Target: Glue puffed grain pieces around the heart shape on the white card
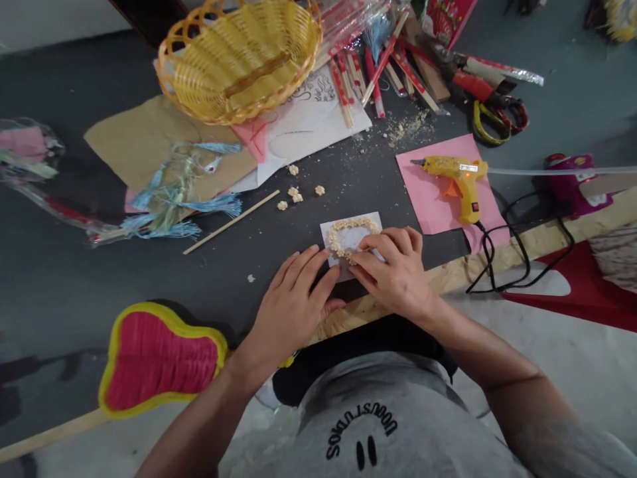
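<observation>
The right hand's fingers bunch at the nubbly ring; I can't tell whether they pinch a piece. The left hand lies open, seemingly steadying the white paper beneath. The counter's wooden edge crowds both hands, leaving more room forward, left of the glue gun

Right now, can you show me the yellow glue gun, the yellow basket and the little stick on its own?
Glue gun [468, 189]: head view, on its body near the handle.
Basket [243, 56]: head view, on its woven inside.
Stick [231, 222]: head view, near its middle.
</observation>
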{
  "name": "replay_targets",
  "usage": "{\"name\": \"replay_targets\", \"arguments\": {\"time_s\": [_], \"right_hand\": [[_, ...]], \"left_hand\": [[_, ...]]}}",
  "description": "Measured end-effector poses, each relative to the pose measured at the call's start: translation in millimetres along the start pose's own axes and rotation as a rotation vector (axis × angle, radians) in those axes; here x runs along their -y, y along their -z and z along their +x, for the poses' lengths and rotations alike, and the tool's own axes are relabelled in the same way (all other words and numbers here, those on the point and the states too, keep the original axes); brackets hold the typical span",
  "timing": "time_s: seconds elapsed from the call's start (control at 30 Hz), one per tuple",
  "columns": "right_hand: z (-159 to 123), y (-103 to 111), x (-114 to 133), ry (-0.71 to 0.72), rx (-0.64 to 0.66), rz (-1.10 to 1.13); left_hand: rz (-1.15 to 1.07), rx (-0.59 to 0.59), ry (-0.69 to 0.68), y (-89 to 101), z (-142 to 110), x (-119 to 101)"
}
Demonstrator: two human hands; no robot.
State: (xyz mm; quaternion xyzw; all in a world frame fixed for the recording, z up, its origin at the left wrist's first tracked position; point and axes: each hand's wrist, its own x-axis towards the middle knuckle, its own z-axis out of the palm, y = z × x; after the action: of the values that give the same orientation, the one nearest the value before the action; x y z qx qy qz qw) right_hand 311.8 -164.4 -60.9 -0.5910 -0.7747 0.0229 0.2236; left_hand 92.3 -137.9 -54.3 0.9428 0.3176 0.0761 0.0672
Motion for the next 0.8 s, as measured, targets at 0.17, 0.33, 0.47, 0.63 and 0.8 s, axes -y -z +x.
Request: {"name": "replay_targets", "arguments": {"time_s": [0.17, 0.33, 0.47, 0.63, 0.8], "right_hand": [[0.0, -1.1, 0.1, 0.004, -0.003, 0.0], [-1.2, 3.7, -1.3, 0.008, -0.013, 0.022], [-10.4, 13.7, -7.0, -0.047, -0.05, 0.049], [-30.7, 22.8, -13.8, -0.103, -0.074, 0.061], [-43.2, 25.9, -15.0, -0.073, -0.054, 0.067]], "left_hand": [[0.019, -0.015, -0.014, 0.2, 0.4, 0.0], [0.035, -0.02, -0.014, 0.5, 1.0, -0.3], [0.025, -0.007, -0.008, 0.3, 1.0, -0.1], [0.035, 0.0, -0.007, 1.3, 1.8, 0.4], [0.052, 0.004, -0.023, 3.9, 3.2, -0.4]]}}
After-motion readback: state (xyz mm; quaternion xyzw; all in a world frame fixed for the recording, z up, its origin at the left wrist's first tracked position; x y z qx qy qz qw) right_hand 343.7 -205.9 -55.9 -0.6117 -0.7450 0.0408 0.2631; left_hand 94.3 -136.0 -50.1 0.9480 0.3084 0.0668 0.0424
